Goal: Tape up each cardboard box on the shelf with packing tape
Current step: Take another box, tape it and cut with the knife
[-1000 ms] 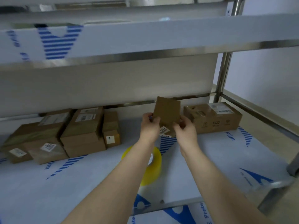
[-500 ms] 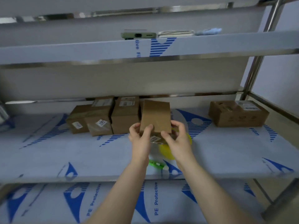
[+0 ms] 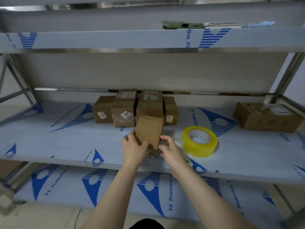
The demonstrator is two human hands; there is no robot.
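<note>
Okay, your left grip [image 3: 134,149] and right grip [image 3: 170,150] both clutch the tilted small box [image 3: 149,131] at the middle shelf [image 3: 66,142], tape roll [image 3: 199,141] lying just right.

The place looked like a storeroom or packing area. A stainless-steel rack [image 3: 287,75] carried several shelves one above another, and its middle shelf [image 3: 57,142] was covered in white-and-blue film printed "PE Protective Film". A cluster of small cardboard boxes [image 3: 105,111] stood at the back of that shelf, one bearing a sticker [image 3: 126,114] that read "1107". A larger labelled carton [image 3: 264,121] sat well apart to the right. A roll of packing tape [image 3: 199,146] lay between them. A plain pale wall [image 3: 298,90] showed beyond the rack.
</note>
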